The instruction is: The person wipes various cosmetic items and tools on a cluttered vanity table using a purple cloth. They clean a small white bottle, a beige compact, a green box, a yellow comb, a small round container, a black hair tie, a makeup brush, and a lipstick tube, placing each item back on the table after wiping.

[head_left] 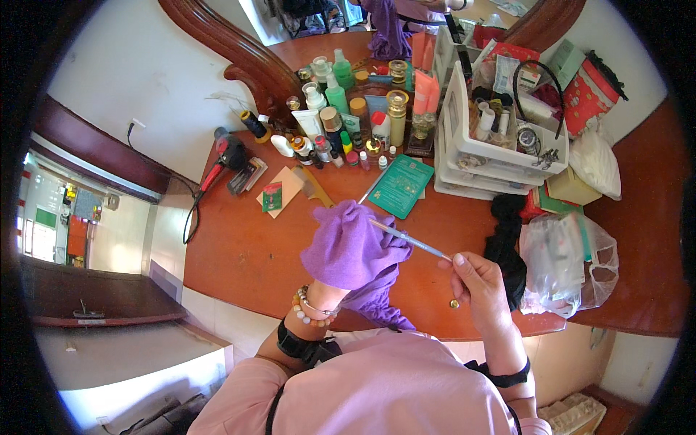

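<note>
My right hand [478,286] is closed, pinching the end of a slim blue-grey and white pen-like stick [413,241] between thumb and fingers. The stick slants up to the left, and its far end lies over a purple cloth [348,250]; I cannot tell whether they touch. Draped in that cloth is my left hand, its fingers hidden, with only the wrist [322,296] and its beaded bracelets showing. A second thin pale rod [368,190] sticks up past the cloth's far edge. Part of the cloth hangs toward the table's front edge.
Behind the cloth lie a green packet [400,186] and a yellow comb [313,188]. Several bottles [335,94] crowd below the mirror. White drawers [486,156] stand at the right, with a black cloth [505,246] and a plastic bag [569,264] nearby. A hair dryer [230,152] lies left.
</note>
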Demonstrator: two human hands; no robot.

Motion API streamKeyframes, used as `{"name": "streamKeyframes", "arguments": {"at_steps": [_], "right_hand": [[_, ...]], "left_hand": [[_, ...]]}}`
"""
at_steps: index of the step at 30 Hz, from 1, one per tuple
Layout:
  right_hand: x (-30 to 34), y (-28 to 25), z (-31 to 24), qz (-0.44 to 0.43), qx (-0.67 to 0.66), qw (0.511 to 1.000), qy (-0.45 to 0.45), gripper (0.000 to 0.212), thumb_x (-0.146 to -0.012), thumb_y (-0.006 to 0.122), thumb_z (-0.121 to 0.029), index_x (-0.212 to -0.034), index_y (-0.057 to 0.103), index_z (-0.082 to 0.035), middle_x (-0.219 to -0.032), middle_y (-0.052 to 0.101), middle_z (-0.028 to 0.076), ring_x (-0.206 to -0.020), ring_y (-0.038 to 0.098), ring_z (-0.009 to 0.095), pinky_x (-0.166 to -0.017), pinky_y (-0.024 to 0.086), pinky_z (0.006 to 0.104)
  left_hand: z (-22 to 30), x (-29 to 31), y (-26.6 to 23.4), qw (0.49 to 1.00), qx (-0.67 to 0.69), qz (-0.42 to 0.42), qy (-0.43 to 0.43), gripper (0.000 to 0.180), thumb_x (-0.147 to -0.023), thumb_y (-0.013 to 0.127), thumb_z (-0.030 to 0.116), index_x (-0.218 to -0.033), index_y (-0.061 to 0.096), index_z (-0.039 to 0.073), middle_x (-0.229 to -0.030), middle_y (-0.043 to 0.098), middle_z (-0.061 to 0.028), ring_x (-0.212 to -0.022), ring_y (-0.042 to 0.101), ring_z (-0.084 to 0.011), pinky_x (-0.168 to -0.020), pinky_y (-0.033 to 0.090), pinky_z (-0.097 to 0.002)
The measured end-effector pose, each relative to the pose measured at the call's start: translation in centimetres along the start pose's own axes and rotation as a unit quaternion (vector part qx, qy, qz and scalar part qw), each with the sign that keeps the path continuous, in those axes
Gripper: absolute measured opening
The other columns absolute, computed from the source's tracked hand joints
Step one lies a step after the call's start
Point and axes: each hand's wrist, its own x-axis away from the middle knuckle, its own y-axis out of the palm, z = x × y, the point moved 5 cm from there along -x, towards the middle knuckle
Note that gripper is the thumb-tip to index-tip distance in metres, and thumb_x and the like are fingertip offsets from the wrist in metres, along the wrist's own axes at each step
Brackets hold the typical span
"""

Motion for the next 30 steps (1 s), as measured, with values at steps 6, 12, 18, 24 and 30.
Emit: {"name": "streamKeyframes", "arguments": {"at_steps": [6,12,18,24,30], "right_hand": [[-0.1,0.0,0.4,-0.020,-0.023,1.000,0.001,0.032,-0.094,0.050,-0.030,-0.092,0.065,-0.001,-0.054,0.044,-0.004,-0.046,0.036,0.003,-0.043,0.027,0.0188],[-0.1,0.3,0.2,-0.016,0.013,1.000,-0.012,0.031,-0.095,0.049,-0.028,-0.089,0.064,-0.001,-0.054,0.045,-0.003,-0.045,0.037,0.003,-0.042,0.028,0.0183],[-0.3,1.6,-0.1,-0.024,0.041,0.999,-0.024,0.022,-0.093,0.052,-0.019,-0.087,0.063,-0.001,-0.058,0.049,-0.002,-0.050,0.043,0.003,-0.045,0.033,0.0191],[-0.3,1.5,-0.6,-0.016,0.049,0.998,-0.025,0.017,-0.092,0.054,-0.013,-0.089,0.062,0.001,-0.064,0.054,-0.001,-0.056,0.047,0.005,-0.049,0.038,0.0208],[-0.5,1.9,-0.5,-0.033,0.059,0.996,-0.057,0.018,-0.093,0.052,-0.016,-0.090,0.061,0.000,-0.063,0.052,-0.001,-0.053,0.045,0.004,-0.048,0.036,0.0200]], "left_hand": [[0.9,-0.1,-0.8,0.977,0.191,-0.028,-0.088,0.034,-0.076,0.067,0.015,-0.105,0.052,0.004,-0.101,0.060,-0.0091,-0.090,0.058,-0.0191,-0.085,0.043,-0.0297],[1.7,-1.1,2.5,0.971,-0.122,-0.197,0.064,0.020,-0.082,0.061,0.020,-0.089,0.050,0.006,-0.088,0.056,-0.0080,-0.079,0.055,-0.0198,-0.071,0.044,-0.0328],[4.9,-0.1,4.7,0.967,0.030,-0.251,0.030,0.022,-0.074,0.063,0.019,-0.084,0.049,0.005,-0.081,0.047,-0.0098,-0.077,0.048,-0.0235,-0.070,0.040,-0.0360],[5.3,0.0,3.5,0.966,0.087,-0.242,-0.040,0.029,-0.068,0.064,0.010,-0.095,0.058,0.004,-0.100,0.060,-0.0077,-0.092,0.056,-0.0215,-0.077,0.044,-0.0348],[5.6,-1.5,2.5,0.950,0.145,-0.248,-0.120,0.022,-0.068,0.063,0.010,-0.089,0.057,0.006,-0.082,0.059,-0.0064,-0.072,0.057,-0.0225,-0.063,0.045,-0.0348]]}}
